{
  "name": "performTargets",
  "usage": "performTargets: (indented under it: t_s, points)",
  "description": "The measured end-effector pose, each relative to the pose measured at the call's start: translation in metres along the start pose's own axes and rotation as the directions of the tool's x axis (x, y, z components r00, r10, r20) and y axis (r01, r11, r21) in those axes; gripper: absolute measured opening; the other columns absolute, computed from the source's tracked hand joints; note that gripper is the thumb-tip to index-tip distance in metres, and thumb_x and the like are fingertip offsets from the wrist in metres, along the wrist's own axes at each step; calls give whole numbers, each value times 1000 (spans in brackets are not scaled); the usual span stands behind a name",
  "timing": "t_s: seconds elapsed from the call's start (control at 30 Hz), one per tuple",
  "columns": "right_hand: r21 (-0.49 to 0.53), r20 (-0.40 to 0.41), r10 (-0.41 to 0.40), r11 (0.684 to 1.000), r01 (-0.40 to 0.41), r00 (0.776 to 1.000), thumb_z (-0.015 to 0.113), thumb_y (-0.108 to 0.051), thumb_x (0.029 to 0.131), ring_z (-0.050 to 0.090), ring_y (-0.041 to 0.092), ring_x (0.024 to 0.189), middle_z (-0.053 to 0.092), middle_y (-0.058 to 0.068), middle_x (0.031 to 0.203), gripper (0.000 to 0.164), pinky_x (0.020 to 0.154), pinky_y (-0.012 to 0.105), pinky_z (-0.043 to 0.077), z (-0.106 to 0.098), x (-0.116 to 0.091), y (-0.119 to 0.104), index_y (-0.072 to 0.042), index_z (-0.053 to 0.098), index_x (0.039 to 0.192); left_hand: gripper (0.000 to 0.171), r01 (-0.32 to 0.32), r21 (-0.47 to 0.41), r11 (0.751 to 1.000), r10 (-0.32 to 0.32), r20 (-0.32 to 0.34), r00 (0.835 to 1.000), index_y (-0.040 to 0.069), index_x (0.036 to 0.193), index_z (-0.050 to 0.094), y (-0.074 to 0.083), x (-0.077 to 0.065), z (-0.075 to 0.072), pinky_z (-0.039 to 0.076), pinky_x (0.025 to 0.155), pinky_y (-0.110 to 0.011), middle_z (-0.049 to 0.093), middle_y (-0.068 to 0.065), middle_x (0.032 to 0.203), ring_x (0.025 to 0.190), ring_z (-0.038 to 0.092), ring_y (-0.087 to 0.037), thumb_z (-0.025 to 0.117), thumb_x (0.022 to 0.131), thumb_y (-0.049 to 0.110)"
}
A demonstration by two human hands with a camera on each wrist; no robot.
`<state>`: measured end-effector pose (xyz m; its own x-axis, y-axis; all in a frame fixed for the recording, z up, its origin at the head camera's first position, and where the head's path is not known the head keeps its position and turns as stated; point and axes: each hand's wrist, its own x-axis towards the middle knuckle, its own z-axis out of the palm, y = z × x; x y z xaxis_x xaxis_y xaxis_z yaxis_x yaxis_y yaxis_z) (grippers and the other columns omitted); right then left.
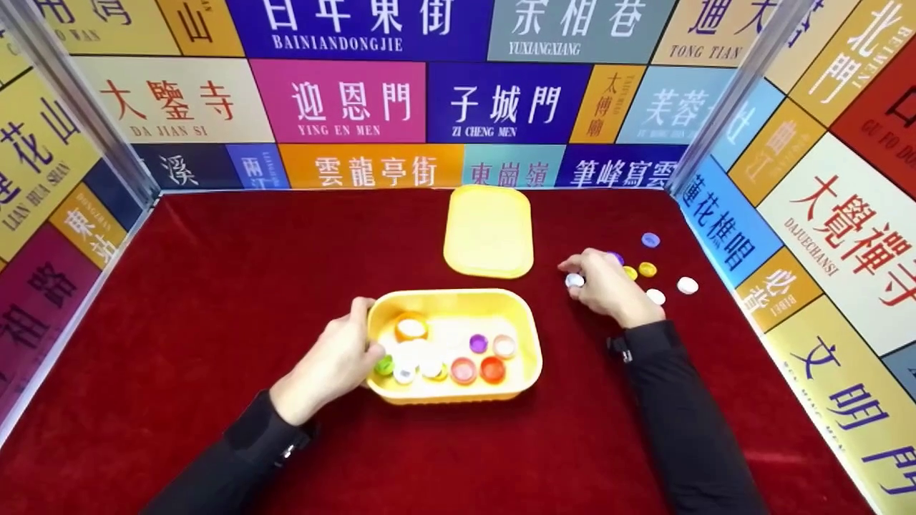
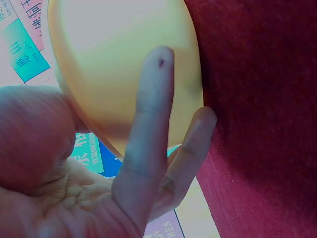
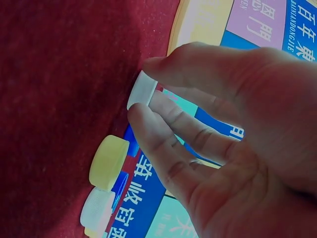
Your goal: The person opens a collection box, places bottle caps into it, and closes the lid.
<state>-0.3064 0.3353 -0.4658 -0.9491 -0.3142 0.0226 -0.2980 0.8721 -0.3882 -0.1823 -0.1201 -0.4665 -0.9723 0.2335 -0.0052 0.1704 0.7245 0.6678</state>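
My left hand (image 1: 333, 361) grips the left wall of a yellow plastic box (image 1: 458, 393), thumb at the rim and fingers along the outside. In the left wrist view two of its fingers lie against the box's outer wall (image 2: 109, 89). Bottle caps of several colours lie inside the box, among them a red cap (image 1: 492, 370), a small purple cap (image 1: 478, 343) and an orange one (image 1: 411, 327). To the right of the box, my right hand (image 1: 608, 286) pinches a white bottle cap (image 3: 142, 90) between thumb and fingers, down at the red cloth.
Behind the box lies a yellow lid (image 1: 489, 232). Loose caps are scattered around and beyond the right hand, including a yellow cap (image 1: 647, 270), a white cap (image 1: 688, 285) and a blue-violet cap (image 1: 650, 239). Printed panels (image 1: 343, 100) wall in the red-covered table (image 1: 236, 286).
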Motion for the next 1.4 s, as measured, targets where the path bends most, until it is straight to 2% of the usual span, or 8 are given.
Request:
performTargets:
  t_s: [0.13, 0.17, 0.37, 0.4, 0.7, 1.0, 1.1, 1.4]
  points:
    - [20, 6, 2, 1000, -2, 1000, 80, -1, 100, 70, 47, 123, 77, 28, 132, 37, 113, 61, 57, 1, 0, 3, 2, 82, 137, 57, 9, -8, 1000, -9, 6, 1000, 0, 158, 47, 0, 0, 0, 65, 73, -36, 76, -29, 126, 95, 75, -30, 70, 106, 0]
    - [47, -3, -23, 999, 23, 1000, 82, -6, 101, 71, 42, 120, 78, 24, 129, 34, 111, 55, 58, 6, 4, 16, -1, 84, 134, 57, 11, -11, 1000, -11, 7, 1000, 0, 158, 47, 1, 0, 0, 65, 72, -36, 76, -29, 127, 94, 75, -30, 70, 106, 0]
    - [61, 9, -3, 998, 2, 1000, 83, -7, 102, 70, 39, 114, 80, 22, 124, 29, 105, 52, 60, 7, 5, 17, -2, 85, 130, 57, 16, -20, 1000, -16, 8, 1000, 0, 159, 48, 1, 0, 0, 65, 70, -36, 76, -31, 130, 94, 76, -30, 69, 106, -1]
    - [37, 19, 25, 999, -26, 999, 81, -2, 101, 70, 43, 115, 79, 26, 126, 31, 106, 58, 60, 2, 1, 5, 1, 84, 131, 57, 16, -18, 1000, -16, 7, 1000, 1, 159, 48, 1, 0, 0, 65, 71, -36, 75, -31, 132, 96, 77, -30, 69, 106, -1]
    - [2, -13, -6, 1000, 6, 1000, 80, -3, 102, 72, 44, 116, 81, 25, 125, 30, 107, 59, 61, -3, -1, -9, 2, 84, 131, 58, 19, -14, 1000, -19, 5, 1000, 0, 160, 47, -1, 0, 1, 65, 71, -36, 75, -31, 131, 97, 76, -30, 69, 106, -1]
    - [14, -103, -134, 991, 136, 986, 78, -2, 102, 75, 42, 107, 80, 23, 117, 28, 98, 54, 64, -14, -7, -40, 3, 85, 128, 58, 12, -36, 999, -12, 8, 1000, 1, 159, 49, 0, 1, 1, 62, 65, -33, 75, -25, 118, 86, 73, -25, 68, 104, -2]
    - [24, -119, -169, 985, 173, 978, 79, -3, 102, 76, 40, 105, 79, 21, 116, 26, 96, 52, 65, -16, -11, -55, 0, 86, 127, 58, 15, -32, 999, -15, 10, 1000, 1, 159, 48, 0, 0, 1, 62, 66, -33, 75, -25, 119, 86, 73, -25, 68, 105, -1]
    - [60, -158, -332, 937, 345, 930, 86, -5, 101, 80, 32, 99, 78, 18, 113, 23, 92, 49, 72, -14, -23, -96, -2, 86, 124, 59, 6, -20, 1000, -6, 4, 1000, -1, 160, 47, -1, 0, 1, 64, 74, -35, 76, -26, 121, 94, 74, -27, 68, 105, -2]
